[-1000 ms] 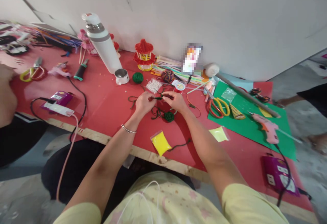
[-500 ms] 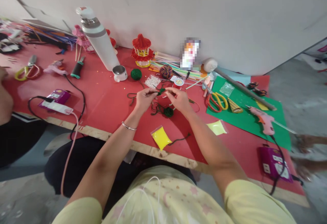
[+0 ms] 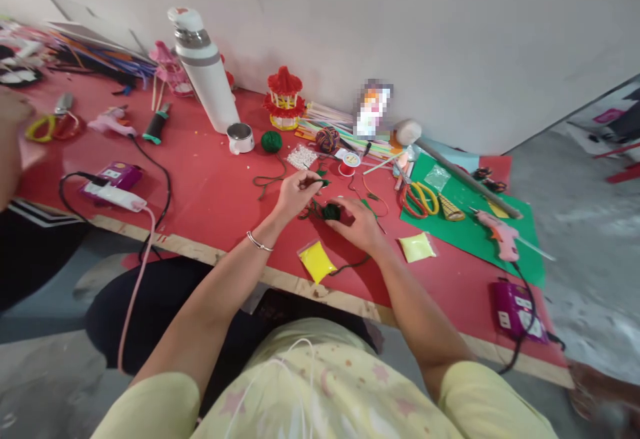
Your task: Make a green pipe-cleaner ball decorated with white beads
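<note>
My left hand (image 3: 299, 192) pinches a small dark green yarn piece (image 3: 324, 183) over the middle of the red table. To its right, my right hand (image 3: 356, 222) has its fingers curved around the side of a dark green yarn ball (image 3: 331, 212) on the tabletop. Loose green yarn (image 3: 269, 180) trails on the table left of my left hand. Just beyond the hands are a bag of white beads (image 3: 301, 157) and a red thread spool (image 3: 349, 164). A yellow packet (image 3: 317, 261) lies nearer the front edge.
A white bottle (image 3: 207, 82) and its cup (image 3: 241, 138) stand at the back left. Scissors (image 3: 419, 199) and a pink glue gun (image 3: 503, 234) rest on green sheet (image 3: 525, 249) at right. Purple power boxes (image 3: 517, 309) sit near the edges. A person's arm (image 3: 10, 139) is at far left.
My right hand has left the piece between both hands and moved down to the green ball. My left hand still holds its piece. The view has shifted slightly.
</note>
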Motion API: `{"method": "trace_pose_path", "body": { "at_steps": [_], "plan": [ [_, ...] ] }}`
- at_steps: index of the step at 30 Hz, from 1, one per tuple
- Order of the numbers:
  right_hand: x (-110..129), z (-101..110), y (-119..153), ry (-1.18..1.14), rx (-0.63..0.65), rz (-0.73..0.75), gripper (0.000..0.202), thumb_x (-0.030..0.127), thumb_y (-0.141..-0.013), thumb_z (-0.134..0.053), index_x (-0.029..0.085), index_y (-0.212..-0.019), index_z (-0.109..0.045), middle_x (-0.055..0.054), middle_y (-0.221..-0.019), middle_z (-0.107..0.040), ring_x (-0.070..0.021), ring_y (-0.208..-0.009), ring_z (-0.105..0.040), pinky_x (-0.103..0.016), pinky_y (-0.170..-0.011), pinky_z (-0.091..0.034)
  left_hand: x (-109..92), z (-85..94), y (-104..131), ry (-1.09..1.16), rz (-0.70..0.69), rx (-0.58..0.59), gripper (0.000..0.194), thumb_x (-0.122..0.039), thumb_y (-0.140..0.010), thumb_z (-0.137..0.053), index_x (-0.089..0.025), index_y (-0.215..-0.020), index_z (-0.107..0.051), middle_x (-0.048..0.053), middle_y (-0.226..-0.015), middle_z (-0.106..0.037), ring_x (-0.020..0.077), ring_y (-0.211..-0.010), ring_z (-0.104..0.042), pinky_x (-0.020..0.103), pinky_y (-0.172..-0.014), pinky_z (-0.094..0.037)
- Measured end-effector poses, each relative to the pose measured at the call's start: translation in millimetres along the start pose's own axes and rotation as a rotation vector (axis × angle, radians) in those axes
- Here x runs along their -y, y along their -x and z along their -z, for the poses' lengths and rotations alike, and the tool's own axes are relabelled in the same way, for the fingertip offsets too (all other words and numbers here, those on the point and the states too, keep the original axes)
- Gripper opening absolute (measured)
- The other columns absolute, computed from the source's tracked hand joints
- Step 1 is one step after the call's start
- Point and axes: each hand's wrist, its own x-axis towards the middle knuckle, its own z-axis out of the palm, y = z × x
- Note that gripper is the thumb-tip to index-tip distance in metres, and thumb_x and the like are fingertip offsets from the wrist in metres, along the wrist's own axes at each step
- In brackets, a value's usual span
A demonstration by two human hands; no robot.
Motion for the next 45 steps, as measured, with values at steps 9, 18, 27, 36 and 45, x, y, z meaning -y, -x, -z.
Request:
{"method": "trace_pose_path", "body": {
  "at_steps": [9,18,27,36,45],
  "plan": [
    [-11.9,1.7,0.8,-0.727,-0.145,-0.167,0.058,0.038,-0.079,-0.086,0.032,-0.132,-0.064,-0.005,-0.13,-0.069,-0.0221,-0.115,-0.068,-0.039,-0.095,-0.061,-11.8,-5.2,9.9,0.371,0.405,0.286,0.043,-0.042,-0.074,-0.083,-0.021,-0.1,-0.056,0.002,-0.084,-0.072,0.0201,-0.069,-0.075,0.017,-0.035,-0.044],
    [-23.1,-0.9,-1.1,-0.769,-0.255,-0.298,0.061,0.05,-0.077,-0.084,0.031,-0.131,-0.065,-0.007,-0.133,-0.068,-0.0255,-0.111,-0.069,-0.037,-0.079,-0.065,-19.5,4.4,6.6,0.343,0.489,0.334,0.04,-0.038,-0.075,-0.083,-0.02,-0.096,-0.056,-0.001,-0.064,-0.068,0.0085,-0.034,-0.051,0.019,-0.032,-0.035],
    [-20.8,-0.6,0.2,-0.83,-0.22,-0.287,0.058,0.043,-0.073,-0.089,0.032,-0.126,-0.069,-0.005,-0.124,-0.069,-0.0206,-0.098,-0.069,-0.034,-0.074,-0.063,-5.4,8.1,-1.1,0.255,0.39,0.155,0.028,-0.034,-0.077,-0.078,-0.019,-0.094,-0.061,-0.002,-0.065,-0.067,0.0059,-0.032,-0.046,0.019,-0.031,-0.028],
    [-23.3,-4.4,4.1,-0.677,-0.174,-0.262,0.058,0.044,-0.072,-0.089,0.028,-0.124,-0.069,-0.006,-0.118,-0.072,-0.0237,-0.109,-0.07,-0.043,-0.1,-0.058,-2.9,10.7,-3.8,-0.056,0.227,0.038,0.009,-0.023,-0.084,-0.065,-0.019,-0.092,-0.063,0.0,-0.065,-0.069,0.0128,-0.046,-0.06,0.022,-0.046,-0.042],
    [-17.8,-1.9,4.5,-0.69,-0.185,-0.246,0.056,0.044,-0.071,-0.09,0.028,-0.12,-0.07,-0.007,-0.117,-0.074,-0.0256,-0.108,-0.071,-0.047,-0.101,-0.058,-6.7,12.8,-2.7,-0.02,0.064,-0.104,0.011,-0.027,-0.088,-0.063,-0.02,-0.096,-0.062,0.001,-0.073,-0.069,0.0146,-0.066,-0.068,0.021,-0.054,-0.048]
  ]
}}
